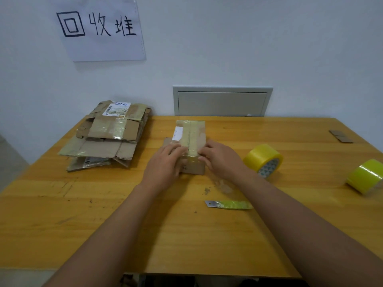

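**Both hands on the near end of a taped box**

The table (186, 235) is yellow wood and fills the lower view, pushed against a white wall. On the wall hang a paper sign (99, 27) with handwritten characters, up left, and a grey panel (221, 103) just above the table's far edge.

A pile (107, 135) of flattened cartons lies on the far left of the table, well apart from the hands.

The box (193, 131) sits in the middle of the table, a little beyond centre. Its long axis runs from the person toward the wall, one short end facing the person. A tape strip (191, 135) runs along that axis down the top and over the near end. A white label (178, 133) sits left of the strip.

The left hand (165, 162) lies flat on the box's near left corner, fingers straight and pressing the top. The right hand (221, 158) rests on the near right corner, fingertips at the strip; whether it pinches the tape or only touches it, I cannot tell.

Right of the box stands a yellow roll (263, 159), and a greener roll (365, 176) sits at the right edge. A tape-wrapped blade (228, 204) lies between the forearms, its metal tip pointing left. Scraps (341, 136) of cardboard lie far right.
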Action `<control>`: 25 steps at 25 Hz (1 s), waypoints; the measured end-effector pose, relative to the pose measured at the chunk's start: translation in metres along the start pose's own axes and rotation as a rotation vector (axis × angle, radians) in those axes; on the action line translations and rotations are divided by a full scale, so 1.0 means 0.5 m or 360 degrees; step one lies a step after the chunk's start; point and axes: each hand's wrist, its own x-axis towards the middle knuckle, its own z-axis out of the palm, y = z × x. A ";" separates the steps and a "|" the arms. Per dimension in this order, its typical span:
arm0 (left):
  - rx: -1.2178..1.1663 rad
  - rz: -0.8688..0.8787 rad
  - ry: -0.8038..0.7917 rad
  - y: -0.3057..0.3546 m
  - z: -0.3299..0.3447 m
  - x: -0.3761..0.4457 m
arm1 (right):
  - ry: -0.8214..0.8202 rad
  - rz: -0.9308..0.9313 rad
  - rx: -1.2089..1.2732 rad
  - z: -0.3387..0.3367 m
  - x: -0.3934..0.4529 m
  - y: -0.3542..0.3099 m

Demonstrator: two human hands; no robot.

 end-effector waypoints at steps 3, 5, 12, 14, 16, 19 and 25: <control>-0.0001 -0.0059 0.0078 0.013 0.008 0.000 | 0.0016 -0.0032 -0.0011 0.001 0.001 -0.007; 0.0005 -0.0149 0.0113 0.027 0.009 0.004 | 0.0009 -0.0036 -0.0010 -0.008 0.000 -0.006; 0.0008 -0.0061 0.0285 0.044 0.023 -0.009 | 0.0045 -0.0052 0.0010 -0.009 -0.014 0.006; -0.0001 -0.0080 0.0313 0.046 0.026 -0.012 | 0.0010 -0.0045 -0.0012 -0.010 -0.014 -0.001; 0.0086 -0.0080 0.0307 0.054 0.027 -0.011 | -0.0087 -0.0025 -0.0095 -0.032 -0.013 0.003; 0.0246 -0.0079 0.0239 0.078 0.032 -0.010 | -0.0149 0.0090 -0.0360 -0.080 -0.026 0.035; 0.0390 -0.0174 0.0108 0.088 0.046 -0.003 | -0.0564 0.0436 -0.0734 -0.126 -0.069 0.111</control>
